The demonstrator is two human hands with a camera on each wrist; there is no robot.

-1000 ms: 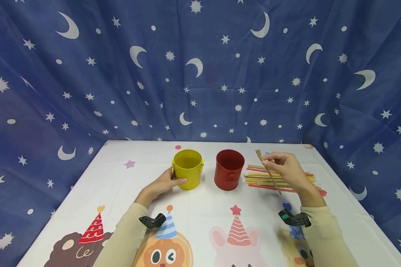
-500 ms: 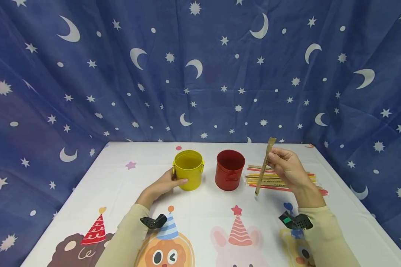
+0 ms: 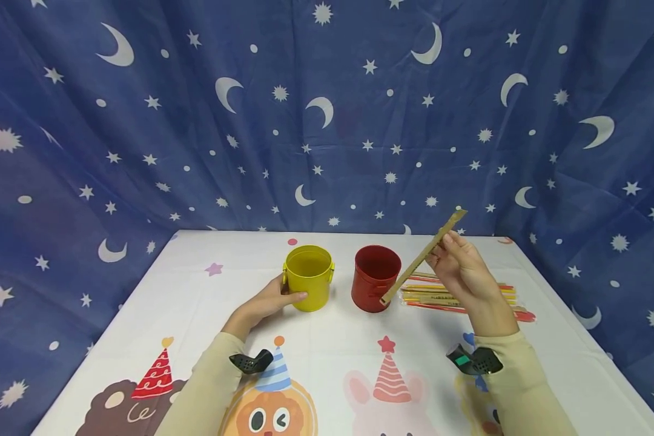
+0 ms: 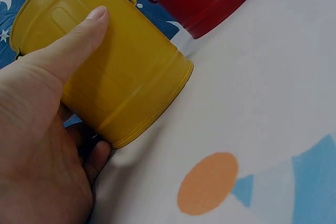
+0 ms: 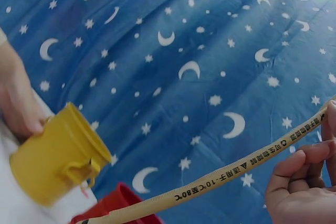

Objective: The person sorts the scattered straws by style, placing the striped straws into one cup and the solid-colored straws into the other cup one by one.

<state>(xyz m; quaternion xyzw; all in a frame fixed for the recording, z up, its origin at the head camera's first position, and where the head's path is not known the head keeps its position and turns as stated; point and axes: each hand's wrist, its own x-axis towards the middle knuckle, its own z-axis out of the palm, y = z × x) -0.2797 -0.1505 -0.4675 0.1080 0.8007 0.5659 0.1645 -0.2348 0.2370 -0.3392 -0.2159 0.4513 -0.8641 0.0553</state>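
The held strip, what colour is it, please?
Tan strip with black print, clearest in the right wrist view.

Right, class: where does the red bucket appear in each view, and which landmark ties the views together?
Head: the red bucket stands just right of centre, below mid-height.
Left wrist: at the top edge, right of centre, cut off by the frame.
Right wrist: at the bottom edge, left of centre, partly behind the paper-wrapped straw.
Shared landmark: the yellow bucket, with the left hand on it.
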